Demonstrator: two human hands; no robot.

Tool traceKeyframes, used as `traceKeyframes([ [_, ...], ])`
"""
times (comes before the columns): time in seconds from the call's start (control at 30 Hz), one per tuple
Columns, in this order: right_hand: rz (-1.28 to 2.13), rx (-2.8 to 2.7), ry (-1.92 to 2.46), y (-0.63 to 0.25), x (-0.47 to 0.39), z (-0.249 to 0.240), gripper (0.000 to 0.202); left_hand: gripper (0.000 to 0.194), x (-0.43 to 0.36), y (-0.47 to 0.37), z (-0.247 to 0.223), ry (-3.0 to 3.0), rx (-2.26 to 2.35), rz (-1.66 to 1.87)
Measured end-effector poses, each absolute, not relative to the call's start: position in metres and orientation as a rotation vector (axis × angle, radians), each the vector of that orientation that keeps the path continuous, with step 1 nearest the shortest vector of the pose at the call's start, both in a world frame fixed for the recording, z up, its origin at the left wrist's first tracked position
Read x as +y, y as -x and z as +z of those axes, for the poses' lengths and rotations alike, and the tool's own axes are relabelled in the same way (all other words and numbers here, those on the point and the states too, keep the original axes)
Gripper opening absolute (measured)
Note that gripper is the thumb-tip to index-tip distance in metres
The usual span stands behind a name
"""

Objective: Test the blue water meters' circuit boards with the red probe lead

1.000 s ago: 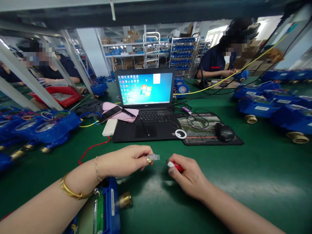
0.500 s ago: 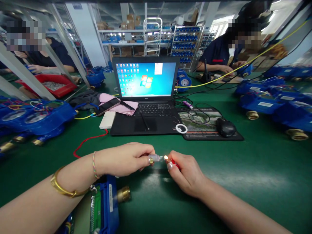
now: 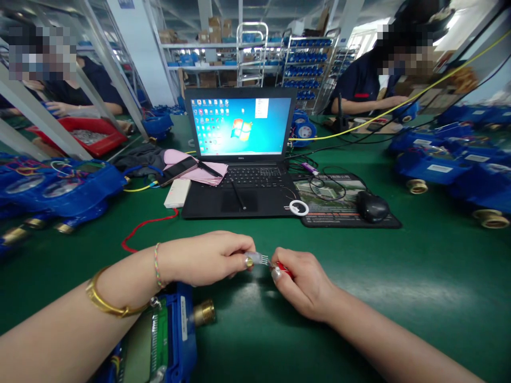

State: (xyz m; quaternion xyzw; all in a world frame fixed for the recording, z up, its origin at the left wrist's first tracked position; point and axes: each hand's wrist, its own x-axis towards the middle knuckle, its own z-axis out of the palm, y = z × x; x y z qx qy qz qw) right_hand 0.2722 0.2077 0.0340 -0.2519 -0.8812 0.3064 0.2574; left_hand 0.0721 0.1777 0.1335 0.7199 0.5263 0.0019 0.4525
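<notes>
While the left hand (image 3: 215, 259) pinches the connector (image 3: 257, 258) above the table (image 3: 247, 340), I see its pins (image 3: 265, 259) pointing crosswise rightward, just beside the lighter (image 3: 285, 269) gripped in the right hand (image 3: 306, 283).

Plastic connector (image 3: 256, 258) (shiny metal pins (image 3: 265, 259))

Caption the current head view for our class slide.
Left hand holds a translucent, metal-pinned connector; right hand, a red lighter; green tabletop below.

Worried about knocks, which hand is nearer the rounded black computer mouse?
Right. The right hand is nearside and left of the rounded black computer mouse; the left hand is farther left.
</notes>
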Motion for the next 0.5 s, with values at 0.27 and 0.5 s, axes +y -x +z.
traceKeyframes([
  [0.27,0.846,-2.344,0.726,-0.2712,0.2097,0.0338,0.021,0.019,0.1785,-0.0733,0.1337,-1.770,1.297,-0.015],
  [0.5,0.894,-2.367,0.676,-0.2713,0.2094,0.0346,0.019,0.019,0.1776,-0.0723,0.1332,-1.787,1.290,-0.005],
])
